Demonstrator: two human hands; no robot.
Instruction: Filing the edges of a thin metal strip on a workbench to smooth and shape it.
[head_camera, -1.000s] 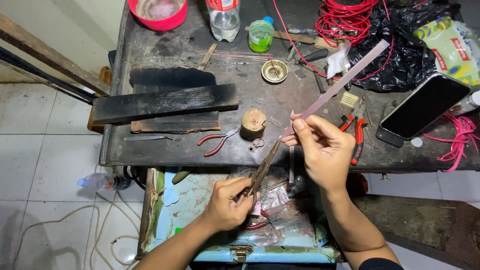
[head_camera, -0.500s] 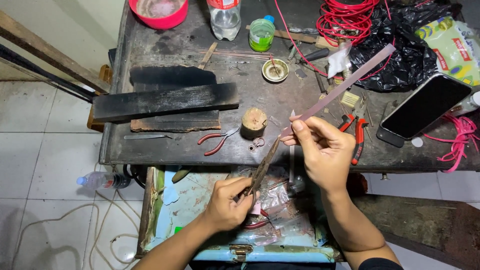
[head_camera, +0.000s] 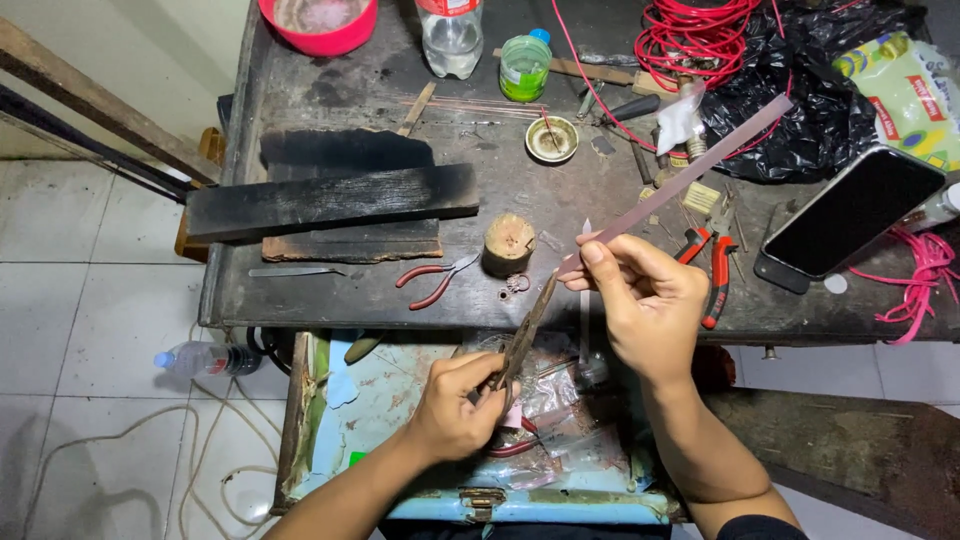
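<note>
Nearest, open box (head_camera: 330, 440): pale blue, worn, under the bench edge; plastic bags and small parts inside.
Left hand (head_camera: 455, 405): over the box, forearm rising from the lower left, wrist bent inward; grip clenched on the handles of a dark tool.
Dark tool (head_camera: 525, 335): long, rusty, plier-like; slanting up and right from the left fist, tip at the near end of the strip.
Right hand (head_camera: 645, 300): higher, over the bench edge, forearm coming up from the lower right; thumb and fingertips pinching the near end of the strip, other fingers curled.
Strip (head_camera: 690, 175): thin, flat, pale metal; running up and right from the right fingers, raised above the bench, far end over the black bag.
Bench (head_camera: 300, 290): dark, scuffed top.
Wooden stump (head_camera: 509, 243): short round block, just left of the right hand.
Red pliers (head_camera: 435, 282): lying left of the stump.
Red-black cutters (head_camera: 716, 270): right of the right hand.
Phone (head_camera: 850, 215): dark screen, at the right.
Charred planks (head_camera: 335, 200): stacked at the left.
Far edge: small tin (head_camera: 551, 140), green jar (head_camera: 524, 68), clear bottle (head_camera: 450, 35), red bowl (head_camera: 318, 20), red wire coil (head_camera: 700, 30), black bag (head_camera: 830, 90).
</note>
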